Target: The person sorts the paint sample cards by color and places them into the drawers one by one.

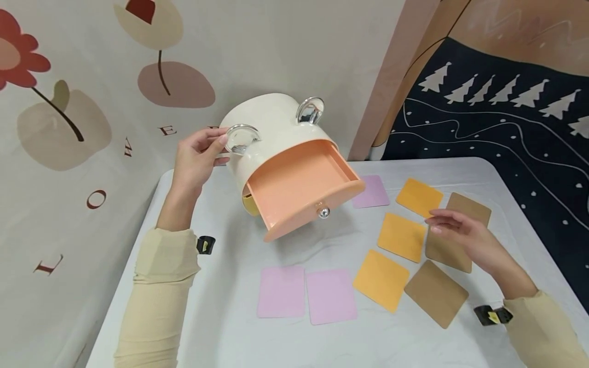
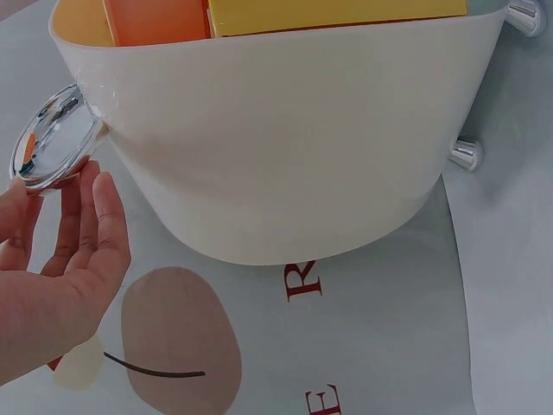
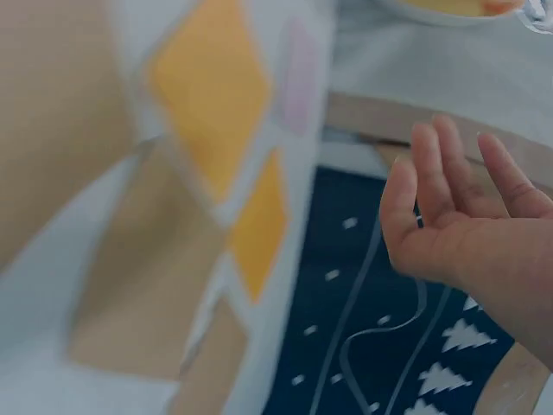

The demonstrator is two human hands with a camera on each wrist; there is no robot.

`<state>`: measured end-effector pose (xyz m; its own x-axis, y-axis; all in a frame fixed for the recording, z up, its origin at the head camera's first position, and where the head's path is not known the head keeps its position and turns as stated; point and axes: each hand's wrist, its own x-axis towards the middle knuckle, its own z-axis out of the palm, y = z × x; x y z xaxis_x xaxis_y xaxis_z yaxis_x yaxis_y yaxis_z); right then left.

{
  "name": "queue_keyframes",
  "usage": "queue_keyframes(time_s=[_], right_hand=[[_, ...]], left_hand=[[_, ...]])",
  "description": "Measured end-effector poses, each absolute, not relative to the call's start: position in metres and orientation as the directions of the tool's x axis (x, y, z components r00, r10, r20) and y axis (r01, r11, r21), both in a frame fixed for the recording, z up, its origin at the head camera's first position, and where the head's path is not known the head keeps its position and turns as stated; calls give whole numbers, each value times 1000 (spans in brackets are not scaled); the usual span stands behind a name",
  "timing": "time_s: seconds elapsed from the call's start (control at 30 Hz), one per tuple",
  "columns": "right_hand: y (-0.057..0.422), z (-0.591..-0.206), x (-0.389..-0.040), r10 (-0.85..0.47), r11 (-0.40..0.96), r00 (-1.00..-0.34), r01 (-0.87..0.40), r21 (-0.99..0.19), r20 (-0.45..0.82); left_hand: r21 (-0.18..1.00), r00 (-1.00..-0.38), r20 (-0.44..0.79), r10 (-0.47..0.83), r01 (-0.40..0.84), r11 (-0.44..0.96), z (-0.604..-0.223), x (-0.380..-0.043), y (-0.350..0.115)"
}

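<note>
A cream-white cabinet (image 1: 271, 115) with two round silver ears leans tilted at the back of the table. Its peach drawer (image 1: 299, 176), with a silver knob (image 1: 324, 211) on the front, is pulled out, and nothing shows inside it. My left hand (image 1: 195, 158) pinches the left silver ear (image 1: 242, 139) between thumb and fingers; the left wrist view also shows that ear (image 2: 56, 138) at the fingertips. My right hand (image 1: 465, 237) hovers over the brown cards (image 1: 448, 249) at the right, fingers loosely bent and holding nothing, also seen in the right wrist view.
Three orange cards (image 1: 402, 237) lie left of the brown ones. Two pink cards (image 1: 281, 292) lie at the front, and another pink card (image 1: 371, 191) is right of the drawer. A printed cloth (image 1: 276, 46) hangs behind the white table (image 1: 221, 327).
</note>
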<state>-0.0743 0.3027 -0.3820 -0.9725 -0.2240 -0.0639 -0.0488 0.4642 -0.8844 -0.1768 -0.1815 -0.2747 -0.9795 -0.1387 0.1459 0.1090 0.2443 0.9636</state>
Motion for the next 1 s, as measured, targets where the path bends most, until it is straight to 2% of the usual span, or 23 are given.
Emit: queue_keyframes(time_s=[0.13, 0.23, 0.37, 0.6, 0.77, 1.0], right_hand=[[308, -406, -56, -182, 591, -976, -10, -807, -122], [310, -420, -43, -168, 636, -973, 13, -771, -155], [307, -437, -26, -180, 674, -974, -17, -739, -141], [298, -463, -2, -164, 818, -982, -85, -570, -89], [293, -471, 3, -168, 848, -985, -124, -516, -39], [289, -469, 4, -145, 866, -987, -91, -491, -73]], left_hand=[[964, -979, 149, -135, 114, 239, -275, -176, -181], [964, -980, 149, -134, 114, 240, -275, -176, -181], [966, -980, 143, -136, 108, 234, -275, -177, -183], [962, -982, 127, -142, 87, 259, -274, -177, -183], [960, -982, 122, -146, 79, 268, -274, -177, -183], [961, -981, 129, -145, 88, 262, -274, -177, -182]])
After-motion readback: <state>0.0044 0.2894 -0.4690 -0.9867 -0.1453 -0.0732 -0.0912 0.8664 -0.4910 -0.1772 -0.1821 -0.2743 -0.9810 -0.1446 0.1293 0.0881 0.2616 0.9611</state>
